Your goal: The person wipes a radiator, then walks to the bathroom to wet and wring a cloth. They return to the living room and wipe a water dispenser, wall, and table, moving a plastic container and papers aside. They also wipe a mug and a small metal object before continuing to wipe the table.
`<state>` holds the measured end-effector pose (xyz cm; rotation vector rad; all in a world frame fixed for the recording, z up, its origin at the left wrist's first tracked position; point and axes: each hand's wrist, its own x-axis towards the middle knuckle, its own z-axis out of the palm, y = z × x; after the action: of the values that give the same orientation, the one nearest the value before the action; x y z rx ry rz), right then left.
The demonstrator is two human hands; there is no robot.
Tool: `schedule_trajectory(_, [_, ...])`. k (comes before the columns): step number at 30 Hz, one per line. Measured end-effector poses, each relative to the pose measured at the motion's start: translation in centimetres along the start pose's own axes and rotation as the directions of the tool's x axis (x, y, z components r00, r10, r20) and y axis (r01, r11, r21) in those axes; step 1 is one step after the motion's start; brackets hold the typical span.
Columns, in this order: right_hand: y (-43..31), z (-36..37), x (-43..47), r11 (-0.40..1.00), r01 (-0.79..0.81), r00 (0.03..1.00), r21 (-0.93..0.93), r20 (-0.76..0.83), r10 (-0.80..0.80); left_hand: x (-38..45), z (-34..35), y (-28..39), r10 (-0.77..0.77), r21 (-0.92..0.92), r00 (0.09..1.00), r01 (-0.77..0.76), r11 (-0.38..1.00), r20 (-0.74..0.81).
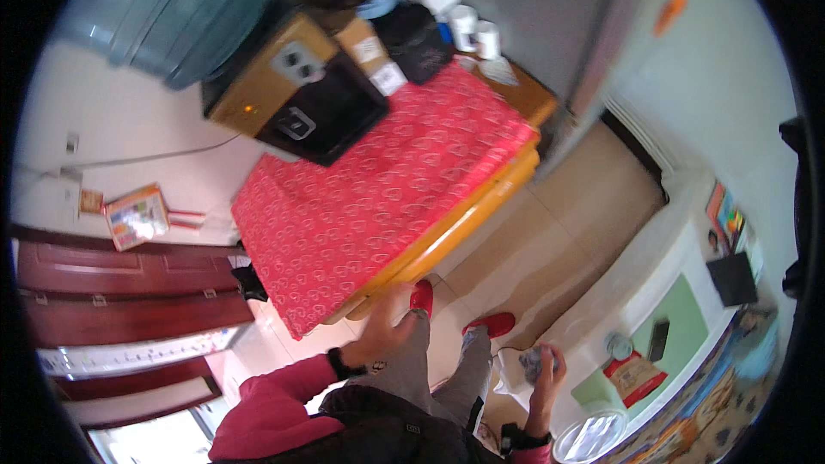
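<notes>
My left hand hangs in front of the table's near edge, blurred, with nothing visible in it. Below it are my legs in grey trousers and a pair of red shoes. My right hand is at the lower right, its fingers around a grey crumpled item that looks like a cloth. A white bag or liner shows just beneath that item. Each wrist wears a dark band.
A red heart-patterned cloth covers the orange wooden table. On it stand a water dispenser with a large bottle, boxes and white cups. At right, a white-and-green table holds a red-and-brown packet, a glass and a dark phone-like object.
</notes>
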<state>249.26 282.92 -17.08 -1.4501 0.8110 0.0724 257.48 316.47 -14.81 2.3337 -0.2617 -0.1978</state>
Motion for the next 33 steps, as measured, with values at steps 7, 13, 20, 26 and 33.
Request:
schedule_trajectory(7, [-9.6,26.1,1.8,0.886,0.394,0.77,-0.244,0.614,-0.173,3.4,-18.7,-17.2,-0.175,-0.073,0.623,0.186,0.98,-0.763])
schedule_trajectory(13, [-8.4,44.7,-1.3,0.648,0.732,0.521,-0.21,0.786,-0.332,13.8,-23.9,-27.0,-0.133,-0.052,0.479,0.179,0.982,-0.868])
schedule_trajectory(20, [-6.1,51.1,-3.3,0.534,0.8,0.518,-0.273,0.762,-0.388,18.7,-23.4,-29.3,-0.235,-0.193,0.484,0.136,0.972,-0.843])
schedule_trajectory(26, [-11.0,51.6,-5.2,0.725,0.684,0.586,-0.082,0.654,-0.478,15.2,-24.7,-27.8,-0.284,-0.222,0.57,0.177,0.959,-0.771])
schedule_trajectory(33, [-17.7,53.1,-8.1,0.078,0.985,-0.055,0.151,0.718,-0.694,4.7,-24.6,-19.3,-0.134,-0.34,0.795,-0.095,0.936,-0.591])
